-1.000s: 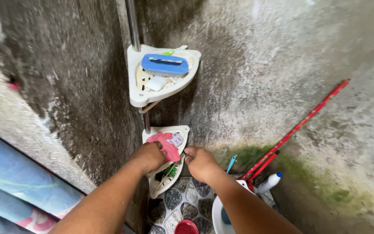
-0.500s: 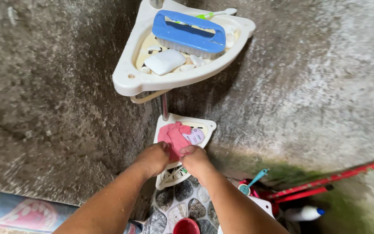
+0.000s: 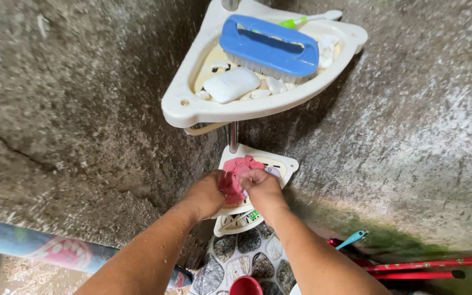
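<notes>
1. Since the earlier frames, both hands have closed in from the shelf's front edge onto the pink cloth (image 3: 238,173), and the camera has come nearer the corner rack.
2. Left hand (image 3: 208,192): fingers curled and grasping the near, left part of the cloth, which is bunched between the two hands.
3. Right hand (image 3: 261,184): fingers bent over the cloth's right side, gripping it; a small pale lilac item (image 3: 272,172) shows just beside the knuckles, too hidden to identify.
4. Pink cloth: lying on the middle shelf (image 3: 286,164) of the rack, partly lifted into a fold by both hands, its far end resting on the shelf.
5. Top shelf (image 3: 187,106): carries a blue scrub brush (image 3: 269,49), a white bar of soap (image 3: 231,84) and a green-handled toothbrush (image 3: 307,19), all untouched.
6. Bottom shelf (image 3: 236,224): seen below the wrists, contents unclear.
7. Progress, as judged: the cloth is gripped but not yet clear of its shelf; lifting or wringing appears to remain.
8. Surroundings: rough stained walls, pebble-pattern floor (image 3: 247,254), red pole (image 3: 427,265) low right.
</notes>
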